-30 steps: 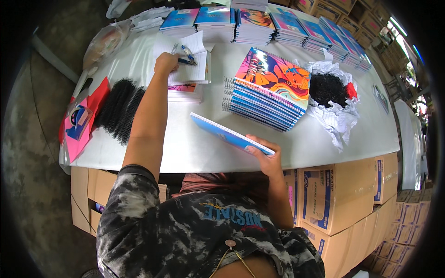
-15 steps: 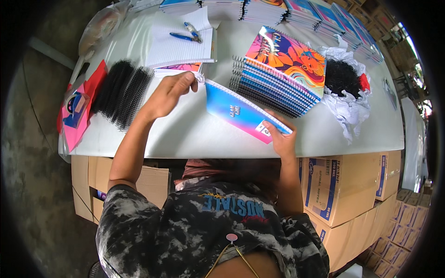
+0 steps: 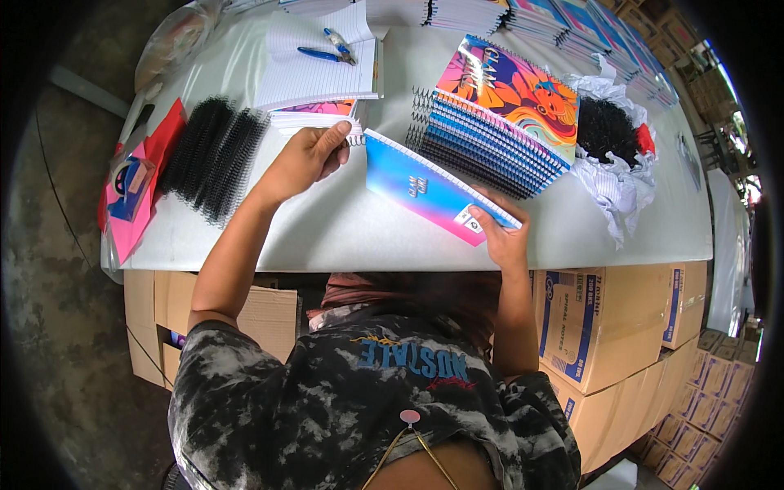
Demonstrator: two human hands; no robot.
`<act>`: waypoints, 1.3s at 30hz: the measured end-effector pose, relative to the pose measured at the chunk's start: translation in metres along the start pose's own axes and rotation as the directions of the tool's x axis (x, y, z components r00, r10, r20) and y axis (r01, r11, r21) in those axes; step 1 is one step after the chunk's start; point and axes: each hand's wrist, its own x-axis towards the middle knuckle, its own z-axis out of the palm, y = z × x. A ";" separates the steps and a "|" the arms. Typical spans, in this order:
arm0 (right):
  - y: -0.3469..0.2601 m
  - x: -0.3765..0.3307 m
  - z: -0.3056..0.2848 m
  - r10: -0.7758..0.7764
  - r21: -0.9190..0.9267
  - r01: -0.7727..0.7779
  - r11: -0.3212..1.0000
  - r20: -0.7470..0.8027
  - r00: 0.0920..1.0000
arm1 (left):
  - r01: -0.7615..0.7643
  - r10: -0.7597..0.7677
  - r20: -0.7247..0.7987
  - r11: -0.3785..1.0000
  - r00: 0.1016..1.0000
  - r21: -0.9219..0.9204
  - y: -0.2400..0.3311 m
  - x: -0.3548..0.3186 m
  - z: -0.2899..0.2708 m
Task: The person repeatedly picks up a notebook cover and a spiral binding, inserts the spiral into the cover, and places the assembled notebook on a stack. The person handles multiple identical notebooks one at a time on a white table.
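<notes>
While gripped at both ends, blue-to-pink spiral-bound notebook (image 3: 433, 189): tilted up off the white table (image 3: 343, 233), no longer lying flat.
Head view, left hand (image 3: 306, 159): fingers pinched together on the notebook's upper corner, moved over from the open lined pad (image 3: 314, 69).
Right hand (image 3: 500, 238): clamped on the lower edge.
Change: notebook lifted, now in hand.
Nearby: black binding coils (image 3: 211, 155), stack of finished colourful notebooks (image 3: 498, 114).

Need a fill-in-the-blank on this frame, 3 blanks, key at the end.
1. The right hand grips the blue and pink notebook by its ____ corner.
2. The left hand pinches the ____ end of that notebook's binding.
3. The loose black spiral coils lie to the ____ of the left hand on the white table.

Missing words: lower right; upper left; left
</notes>
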 end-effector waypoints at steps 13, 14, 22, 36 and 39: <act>-0.005 0.006 -0.005 -0.018 -0.032 0.021 0.999 0.097 0.995 | -0.038 0.045 0.158 0.998 0.986 -0.044 0.008 0.020 -0.024; -0.003 0.005 -0.005 0.005 -0.018 -0.003 1.000 0.079 0.997 | -0.221 0.214 0.105 0.974 0.971 0.055 0.007 0.020 -0.024; 0.007 -0.003 0.003 0.062 -0.024 -0.062 0.998 -0.020 0.998 | -0.546 0.572 0.209 0.515 0.793 0.661 0.035 -0.003 -0.014; -0.006 -0.005 0.012 -0.049 0.034 0.048 0.998 0.028 0.998 | -0.500 0.403 0.307 0.581 0.862 0.642 0.054 -0.017 -0.017; -0.004 -0.005 0.011 -0.073 0.035 0.071 0.997 0.057 0.996 | -0.598 0.431 0.415 0.551 0.801 0.582 0.049 -0.015 -0.025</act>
